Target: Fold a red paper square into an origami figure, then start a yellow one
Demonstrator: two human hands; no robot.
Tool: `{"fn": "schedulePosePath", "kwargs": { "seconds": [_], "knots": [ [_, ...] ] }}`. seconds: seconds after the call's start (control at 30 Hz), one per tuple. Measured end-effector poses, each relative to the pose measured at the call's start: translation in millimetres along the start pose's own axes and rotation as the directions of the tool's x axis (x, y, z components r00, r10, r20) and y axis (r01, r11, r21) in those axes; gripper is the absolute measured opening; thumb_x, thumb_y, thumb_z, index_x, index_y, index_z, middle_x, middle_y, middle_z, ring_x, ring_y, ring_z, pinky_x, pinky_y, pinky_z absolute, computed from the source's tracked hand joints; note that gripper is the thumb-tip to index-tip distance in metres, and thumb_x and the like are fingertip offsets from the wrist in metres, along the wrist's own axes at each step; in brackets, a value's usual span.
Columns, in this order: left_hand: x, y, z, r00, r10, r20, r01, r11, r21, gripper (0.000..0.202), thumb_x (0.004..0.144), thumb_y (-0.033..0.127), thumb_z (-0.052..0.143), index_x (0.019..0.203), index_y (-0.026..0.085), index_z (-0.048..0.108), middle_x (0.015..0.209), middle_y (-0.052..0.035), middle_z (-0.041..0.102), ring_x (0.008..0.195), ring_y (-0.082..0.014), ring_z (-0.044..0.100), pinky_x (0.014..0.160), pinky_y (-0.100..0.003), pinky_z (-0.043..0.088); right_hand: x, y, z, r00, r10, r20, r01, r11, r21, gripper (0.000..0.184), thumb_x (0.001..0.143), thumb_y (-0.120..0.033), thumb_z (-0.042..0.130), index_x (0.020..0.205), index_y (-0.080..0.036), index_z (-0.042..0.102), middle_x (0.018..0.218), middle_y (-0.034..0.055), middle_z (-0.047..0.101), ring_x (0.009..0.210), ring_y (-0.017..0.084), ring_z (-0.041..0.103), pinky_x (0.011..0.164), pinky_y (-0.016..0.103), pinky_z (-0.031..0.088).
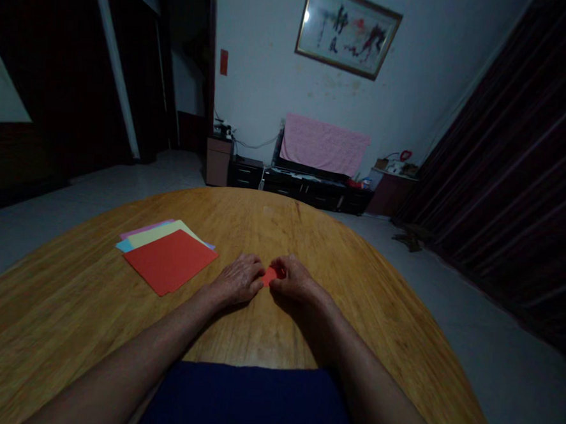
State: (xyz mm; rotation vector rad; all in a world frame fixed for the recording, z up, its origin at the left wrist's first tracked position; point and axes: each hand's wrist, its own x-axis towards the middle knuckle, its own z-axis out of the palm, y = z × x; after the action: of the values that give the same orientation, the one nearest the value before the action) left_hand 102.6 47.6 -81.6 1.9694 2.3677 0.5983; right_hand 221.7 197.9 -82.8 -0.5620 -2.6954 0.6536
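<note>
My left hand [238, 278] and my right hand [292, 278] rest side by side on a round wooden table [355, 293], both with fingers curled. Between them they pinch a small folded red paper [269, 275], most of it hidden under the fingers. To the left of my left hand lies a stack of coloured paper sheets [168, 253]: a red sheet on top, with yellow, pink and blue edges showing beneath.
The room is dim. Beyond the table stands a low dark cabinet [313, 188] with a pink cloth [323, 144] draped over it. A framed picture [346, 30] hangs on the wall. Dark curtains [520, 175] fill the right side.
</note>
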Motion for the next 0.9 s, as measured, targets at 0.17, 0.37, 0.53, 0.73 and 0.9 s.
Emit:
{"fn": "schedulePosePath", "kwargs": {
  "seconds": [0.17,0.37,0.53,0.73,0.9],
  "knots": [
    [1.2,-1.4,1.1,1.000,0.014,0.012,-0.013,0.999,-0.029,0.023,0.087,0.025,0.047,0.101,0.017,0.063,0.112,-0.0095,0.059,0.107,-0.0225,0.053,0.095,-0.036,0.042,2.2,2.8,-0.9,0.997,-0.060,0.045,0.063,0.996,-0.058,0.022,0.065,-0.017,0.067,0.088,-0.020,0.066,0.089,0.0047,0.062,0.079,0.018,0.056,0.065,0.028,0.043],
    [0.6,1.2,0.3,1.000,-0.026,-0.003,0.025,0.996,-0.088,0.022,0.085,0.026,0.049,0.099,0.017,0.062,0.110,-0.0092,0.059,0.107,-0.0226,0.052,0.093,-0.035,0.042,6.4,5.9,11.1,1.000,0.015,0.024,-0.017,0.995,0.095,0.051,0.062,-0.012,0.068,0.112,-0.020,0.062,0.094,0.0062,0.066,0.079,0.018,0.060,0.066,0.029,0.046],
    [2.6,8.4,3.0,0.995,-0.100,-0.019,0.097,0.989,-0.109,0.010,0.080,0.025,0.053,0.082,0.018,0.059,0.107,-0.0079,0.059,0.103,-0.0228,0.053,0.090,-0.035,0.043,1.1,1.8,11.4,1.000,0.014,0.020,-0.016,0.994,0.108,0.052,0.064,-0.013,0.068,0.115,-0.020,0.060,0.097,0.0067,0.063,0.079,0.018,0.058,0.069,0.030,0.046],
    [5.6,11.4,6.2,0.984,-0.155,-0.088,0.145,0.983,-0.108,0.005,0.080,0.020,0.051,0.079,0.019,0.056,0.093,-0.0059,0.062,0.090,-0.0193,0.057,0.082,-0.031,0.045,-10.6,-21.7,-9.0,0.932,-0.337,-0.134,0.320,0.938,-0.132,0.043,0.072,-0.013,0.060,0.115,-0.020,0.058,0.117,0.0091,0.055,0.108,0.023,0.049,0.094,0.039,0.036],
    [2.8,15.0,1.6,0.956,-0.188,-0.225,0.194,0.981,0.003,0.011,0.083,0.020,0.047,0.083,0.018,0.058,0.086,-0.0059,0.062,0.082,-0.0193,0.057,0.071,-0.031,0.044,-19.3,-37.7,-15.9,0.893,-0.410,-0.187,0.373,0.905,-0.204,0.010,0.080,-0.016,0.055,0.087,-0.019,0.061,0.094,0.0067,0.059,0.093,0.021,0.049,0.090,0.036,0.033]
  ]
}}
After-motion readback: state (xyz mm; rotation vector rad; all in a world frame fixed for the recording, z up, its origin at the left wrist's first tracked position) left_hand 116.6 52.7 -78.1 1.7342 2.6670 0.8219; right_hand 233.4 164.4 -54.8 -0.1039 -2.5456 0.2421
